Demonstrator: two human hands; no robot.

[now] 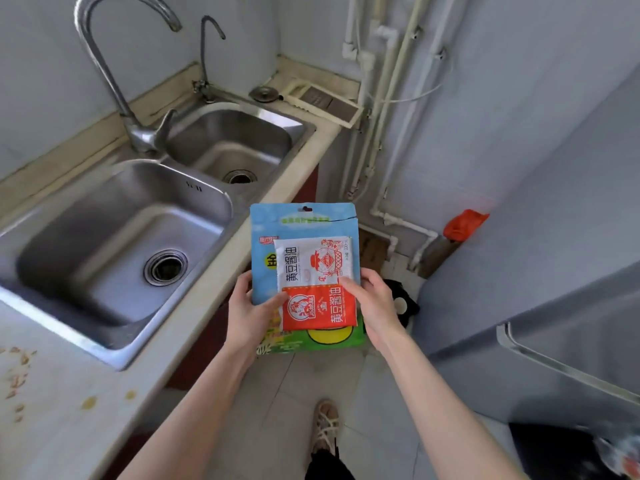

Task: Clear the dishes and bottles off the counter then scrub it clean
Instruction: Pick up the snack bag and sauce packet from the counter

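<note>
Left hand point(249, 306) first: thumb laid flat across the front, fingers curled out of sight behind, clamping the left edge of a blue glossy plastic pouch point(266, 230). The right hand point(372, 306) mirrors it on the other edge, its thumb pressing down on the front. Pinned flat against the pouch under those thumbs are two smaller packets: a white crinkled foil sachet point(311, 261) with red print above, and a red rectangular sachet point(318, 308) below, overlapping it. The pouch is torn near its top right corner, and the whole stack is held out over the pale tiled floor point(294, 393), just beyond the counter's rounded lip. To the left runs the cream stone-look counter point(69, 441), smooth but spotted with yellow blobs point(88, 402) and brownish crumbs point(17, 375). Set into it is a brushed stainless-steel double sink point(114, 351), both basins rounded-rectangular with ringed drains. A tall curved chrome tap point(104, 64) arches behind, a thinner dark gooseneck spout point(207, 39) beside it. White pipes point(381, 98) climb the corner wall, and a crumpled orange bag point(464, 223) sits low on the right.
</note>
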